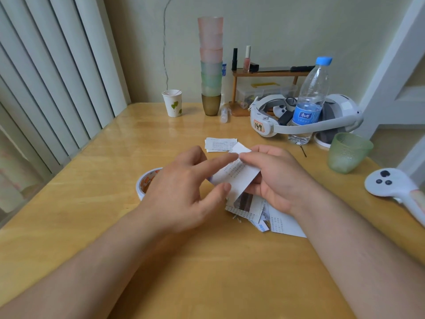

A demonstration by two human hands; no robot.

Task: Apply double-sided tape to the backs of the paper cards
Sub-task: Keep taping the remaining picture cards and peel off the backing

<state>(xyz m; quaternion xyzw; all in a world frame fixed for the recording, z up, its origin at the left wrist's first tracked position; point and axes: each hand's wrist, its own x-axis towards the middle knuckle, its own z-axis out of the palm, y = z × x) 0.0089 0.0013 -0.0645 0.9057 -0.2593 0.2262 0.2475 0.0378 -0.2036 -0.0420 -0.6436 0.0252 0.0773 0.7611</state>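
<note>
A white paper card with faint print is held above the wooden table. My right hand grips its right side, thumb and fingers pinching the upper edge. My left hand touches the card with its forefinger and thumb on the left side. A small white strip sticks up at the card's top. The roll of double-sided tape lies on the table, partly hidden behind my left hand. A small stack of cards lies farther back. A loose pile of paper cards sits under my right wrist.
A water bottle and a white headset stand at the back right. A green glass cup and a white controller are on the right. A tall stack of cups and a paper cup stand at the back.
</note>
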